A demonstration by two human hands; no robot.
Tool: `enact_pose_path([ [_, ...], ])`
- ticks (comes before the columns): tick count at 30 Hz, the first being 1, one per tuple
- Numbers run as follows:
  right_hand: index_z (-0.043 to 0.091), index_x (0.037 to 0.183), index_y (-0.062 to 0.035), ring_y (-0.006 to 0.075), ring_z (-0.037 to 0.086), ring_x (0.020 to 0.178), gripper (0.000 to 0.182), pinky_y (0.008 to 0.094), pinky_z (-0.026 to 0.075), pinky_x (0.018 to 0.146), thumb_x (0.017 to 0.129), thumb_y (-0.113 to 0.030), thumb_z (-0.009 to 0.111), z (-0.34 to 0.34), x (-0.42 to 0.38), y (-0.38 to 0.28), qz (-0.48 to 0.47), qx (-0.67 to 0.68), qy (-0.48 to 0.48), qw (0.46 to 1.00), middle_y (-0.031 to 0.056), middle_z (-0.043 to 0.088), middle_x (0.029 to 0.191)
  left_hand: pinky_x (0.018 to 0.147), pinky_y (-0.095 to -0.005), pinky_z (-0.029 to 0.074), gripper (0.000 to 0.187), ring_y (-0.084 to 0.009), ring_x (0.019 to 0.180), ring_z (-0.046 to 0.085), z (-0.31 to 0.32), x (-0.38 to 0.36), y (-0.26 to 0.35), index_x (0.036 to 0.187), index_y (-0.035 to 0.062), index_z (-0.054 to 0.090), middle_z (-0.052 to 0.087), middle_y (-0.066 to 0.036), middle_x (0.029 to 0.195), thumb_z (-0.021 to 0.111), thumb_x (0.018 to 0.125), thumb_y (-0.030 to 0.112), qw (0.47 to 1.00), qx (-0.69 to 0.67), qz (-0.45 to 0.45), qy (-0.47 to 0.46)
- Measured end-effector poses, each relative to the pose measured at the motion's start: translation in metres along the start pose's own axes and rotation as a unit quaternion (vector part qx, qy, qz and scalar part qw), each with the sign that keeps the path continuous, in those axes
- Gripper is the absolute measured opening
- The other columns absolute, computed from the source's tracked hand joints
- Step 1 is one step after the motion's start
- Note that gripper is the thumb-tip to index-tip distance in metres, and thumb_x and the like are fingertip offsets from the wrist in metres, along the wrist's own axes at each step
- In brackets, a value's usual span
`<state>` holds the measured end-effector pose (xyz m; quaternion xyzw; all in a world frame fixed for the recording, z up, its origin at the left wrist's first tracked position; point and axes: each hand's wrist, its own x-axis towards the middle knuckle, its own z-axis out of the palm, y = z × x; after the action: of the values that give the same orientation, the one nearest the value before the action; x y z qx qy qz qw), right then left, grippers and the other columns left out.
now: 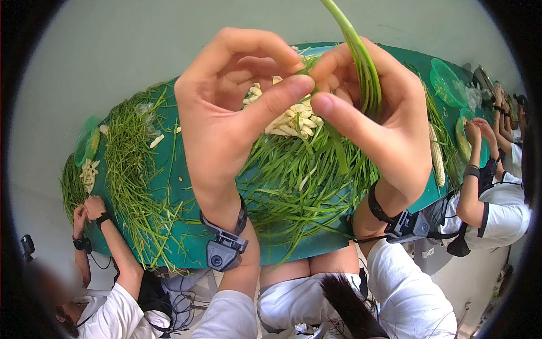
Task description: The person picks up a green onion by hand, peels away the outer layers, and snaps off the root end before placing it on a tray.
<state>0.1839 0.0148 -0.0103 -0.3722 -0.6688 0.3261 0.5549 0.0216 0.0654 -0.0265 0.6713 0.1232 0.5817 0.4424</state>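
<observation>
Both hands' grip pinches green stalk [361, 62]: left hand [226, 113], right hand [372, 118]. Green bowl [86, 141] far left, contents unclear.

We see a bright picture with soft, even light and no hard shadows. The lens bends everything, so the green bench [169, 186] curves like a bowl. The corners are black and round. Our left hand [226, 113] and right hand [372, 113] look sharp up close. The bottom left corner is blurry.

Peeled pieces [293, 121] lie behind stalks [299, 181] on table [186, 248].
</observation>
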Motion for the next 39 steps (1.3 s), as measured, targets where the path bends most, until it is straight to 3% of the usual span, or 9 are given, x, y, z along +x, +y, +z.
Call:
enact_pose_path([
  [4, 0.057, 0.090, 0.0050, 0.0040, 0.048, 0.062, 0.015, 0.0173, 0.035, 0.053, 0.081, -0.005, 0.064, 0.002, 0.000, 0.001, 0.016, 0.041, 0.029, 0.999, 0.0005, 0.055, 0.071, 0.075, -0.0207, 0.046, 0.023, -0.0110, 0.083, 0.059, -0.001, -0.001, -0.009, 0.093, 0.0020, 0.057, 0.060, -0.004, 0.086, 0.066, 0.075, -0.009, 0.999, -0.003, 0.049, 0.006],
  [8, 0.057, 0.089, 0.0044, 0.0030, 0.048, 0.061, 0.014, 0.0172, 0.034, 0.052, 0.081, -0.004, 0.064, -0.002, -0.002, 0.005, 0.025, 0.019, 0.049, 0.998, 0.0004, 0.056, 0.071, 0.075, -0.0222, 0.047, 0.020, -0.0116, 0.082, 0.060, 0.001, -0.001, -0.008, 0.093, 0.0024, 0.057, 0.061, -0.004, 0.085, 0.066, 0.077, -0.006, 1.000, 0.014, 0.026, -0.010],
  [10, 0.059, 0.088, 0.0032, 0.0017, 0.045, 0.060, 0.013, 0.0168, 0.032, 0.050, 0.079, -0.003, 0.065, -0.002, -0.002, 0.006, -0.006, -0.026, 0.065, 0.997, -0.0011, 0.055, 0.070, 0.077, -0.0237, 0.047, 0.017, -0.0122, 0.084, 0.061, 0.005, -0.003, -0.002, 0.093, 0.0019, 0.057, 0.062, -0.006, 0.086, 0.065, 0.079, -0.002, 1.000, 0.000, -0.029, 0.005],
  [14, 0.060, 0.086, 0.0018, 0.0008, 0.042, 0.058, 0.012, 0.0159, 0.028, 0.050, 0.076, -0.001, 0.066, -0.004, -0.002, -0.002, -0.053, -0.081, 0.049, 0.994, -0.0028, 0.054, 0.070, 0.081, -0.0243, 0.046, 0.019, -0.0127, 0.086, 0.061, 0.000, -0.003, 0.004, 0.095, 0.0005, 0.056, 0.063, -0.007, 0.091, 0.066, 0.080, 0.006, 0.999, -0.003, -0.034, -0.012],
  [17, 0.061, 0.085, 0.0010, 0.0007, 0.039, 0.058, 0.012, 0.0159, 0.026, 0.050, 0.074, 0.001, 0.067, -0.003, -0.002, -0.001, -0.064, -0.064, 0.067, 0.994, -0.0043, 0.051, 0.068, 0.085, -0.0245, 0.044, 0.029, -0.0129, 0.090, 0.060, -0.002, -0.003, 0.005, 0.102, -0.0016, 0.056, 0.063, -0.009, 0.097, 0.068, 0.079, 0.011, 0.995, -0.041, -0.072, -0.056],
  [19, 0.060, 0.084, 0.0011, 0.0001, 0.039, 0.057, 0.011, 0.0161, 0.025, 0.049, 0.075, 0.001, 0.067, -0.005, 0.000, 0.001, -0.081, -0.104, 0.063, 0.989, -0.0047, 0.049, 0.066, 0.086, -0.0239, 0.043, 0.038, -0.0129, 0.092, 0.059, 0.002, -0.001, 0.009, 0.108, -0.0031, 0.056, 0.062, -0.010, 0.100, 0.070, 0.078, 0.016, 0.984, -0.053, -0.157, -0.060],
  [23, 0.058, 0.083, 0.0016, -0.0001, 0.039, 0.057, 0.011, 0.0164, 0.025, 0.049, 0.077, 0.000, 0.066, -0.005, -0.003, 0.000, -0.012, -0.032, 0.076, 0.997, -0.0052, 0.048, 0.065, 0.086, -0.0240, 0.043, 0.037, -0.0132, 0.092, 0.058, 0.005, 0.000, 0.009, 0.109, -0.0040, 0.058, 0.062, -0.010, 0.101, 0.070, 0.078, 0.014, 0.977, -0.053, -0.190, -0.077],
  [29, 0.055, 0.088, 0.0027, 0.0005, 0.040, 0.059, 0.014, 0.0158, 0.028, 0.050, 0.079, 0.000, 0.065, -0.005, -0.003, 0.002, -0.013, -0.023, 0.062, 0.998, -0.0033, 0.050, 0.069, 0.084, -0.0253, 0.044, 0.027, -0.0135, 0.091, 0.058, 0.003, -0.001, 0.005, 0.100, -0.0048, 0.063, 0.062, -0.009, 0.099, 0.068, 0.078, 0.010, 0.991, -0.005, -0.113, -0.070],
  [39, 0.056, 0.096, 0.0065, 0.0060, 0.054, 0.069, 0.020, 0.0175, 0.039, 0.059, 0.080, -0.002, 0.065, -0.008, -0.002, 0.001, -0.012, -0.021, 0.007, 1.000, 0.0032, 0.059, 0.077, 0.074, -0.0231, 0.048, 0.014, -0.0127, 0.080, 0.060, 0.002, -0.001, -0.001, 0.090, -0.0032, 0.064, 0.064, -0.009, 0.091, 0.066, 0.076, -0.004, 0.999, 0.007, -0.040, 0.005],
])
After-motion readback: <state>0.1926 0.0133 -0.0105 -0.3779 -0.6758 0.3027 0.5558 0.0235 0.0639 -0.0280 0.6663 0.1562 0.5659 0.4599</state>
